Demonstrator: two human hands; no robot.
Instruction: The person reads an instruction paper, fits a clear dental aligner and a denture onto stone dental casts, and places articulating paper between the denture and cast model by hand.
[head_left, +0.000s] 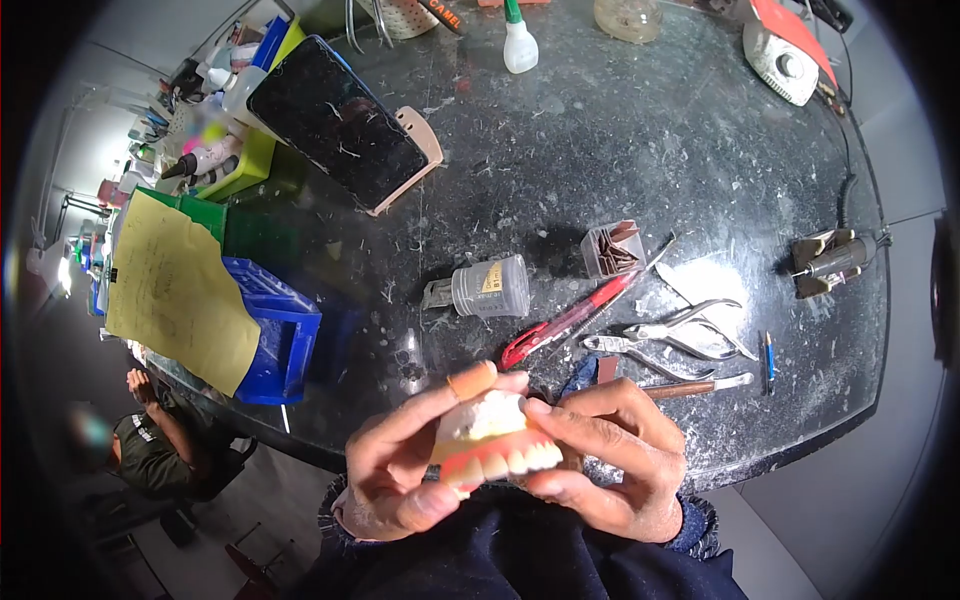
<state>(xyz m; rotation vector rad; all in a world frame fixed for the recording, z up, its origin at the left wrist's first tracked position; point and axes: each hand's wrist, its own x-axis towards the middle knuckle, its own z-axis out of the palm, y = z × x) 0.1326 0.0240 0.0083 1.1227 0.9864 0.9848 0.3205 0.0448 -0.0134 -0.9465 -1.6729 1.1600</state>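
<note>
A dental model [497,440] with a row of whitish teeth, a pink gum band and a white plaster top is held up at the table's front edge. My left hand [405,455] grips its left side, thumb low and a finger with an orange-brown wrap on top. Around the right side, the fingers and thumb of my right hand [620,450] are closed on the same model. Just beyond the hands lie a red pen-like knife [570,322], metal pliers [685,330] and a clear plastic cup [490,287] on its side.
On the dark table [520,150] are a phone [337,122] on a stand, a clear box of brown pieces [613,250], blue bin [275,330] with yellow paper [180,290], a metal holder [835,262] and red-white device [785,60]. Another person [155,440] sits at lower left.
</note>
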